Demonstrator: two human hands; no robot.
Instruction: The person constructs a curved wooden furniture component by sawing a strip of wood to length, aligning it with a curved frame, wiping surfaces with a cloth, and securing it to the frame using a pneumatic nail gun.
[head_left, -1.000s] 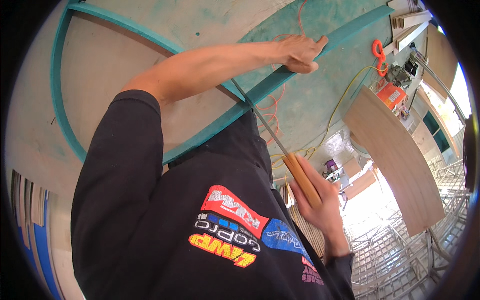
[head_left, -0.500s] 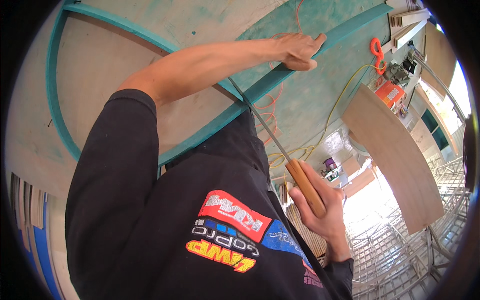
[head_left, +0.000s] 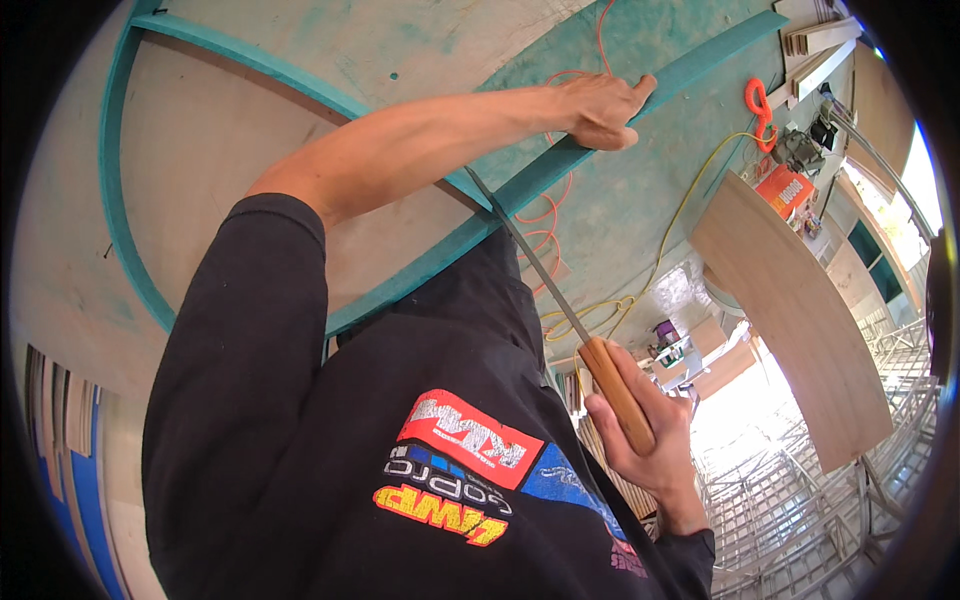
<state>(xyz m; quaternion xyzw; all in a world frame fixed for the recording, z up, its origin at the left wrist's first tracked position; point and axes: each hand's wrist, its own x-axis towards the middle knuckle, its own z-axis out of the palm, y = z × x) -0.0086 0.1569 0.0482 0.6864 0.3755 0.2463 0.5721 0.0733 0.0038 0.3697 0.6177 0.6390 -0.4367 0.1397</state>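
My left hand (head_left: 604,112) is closed over a long teal-painted wooden strip (head_left: 540,172), its arm reaching across from the left. My right hand (head_left: 655,430) is wrapped round the wooden handle of a handsaw (head_left: 548,275). Its narrow dark blade, seen nearly edge-on, lies across the teal strip beside the joint where a second teal strip (head_left: 265,65) meets it. The teeth and any cut are too small to make out. Together with a bent teal strip (head_left: 118,190) at the left, the strips form a curved frame.
A large curved plywood piece (head_left: 795,320) stands at the right. Behind it are a red box (head_left: 783,190), an orange coiled hose (head_left: 757,110) and stacked boards (head_left: 825,45). A yellow cord (head_left: 675,225) and thin orange line (head_left: 545,235) run over the teal-stained surface. Metal lattice (head_left: 800,510) lies lower right.
The view has shifted slightly. The saw handle has moved a little down and back toward me, while the blade stays across the strip. My left hand keeps its hold.
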